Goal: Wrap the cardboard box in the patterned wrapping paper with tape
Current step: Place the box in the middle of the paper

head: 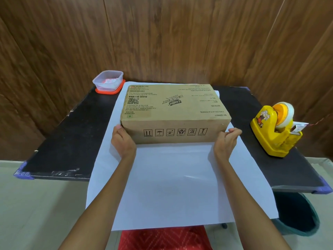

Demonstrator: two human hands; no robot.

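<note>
Both hands clasp the cardboard box (pixel 175 112) at its near corners: the left hand (pixel 122 139) is wrapped round the near-left corner, the right hand (pixel 226 140) curled on the near-right one. The box sits flat on the wrapping paper (pixel 173 183), white side up, spread across the black table (pixel 68 141). It looks stiff and fairly light; the corners offer the surest hold. The paper looks thin and easily creased. Right of the box stands a yellow tape dispenser (pixel 275 130); behind its left corner, a plastic container (pixel 108 81).
</note>
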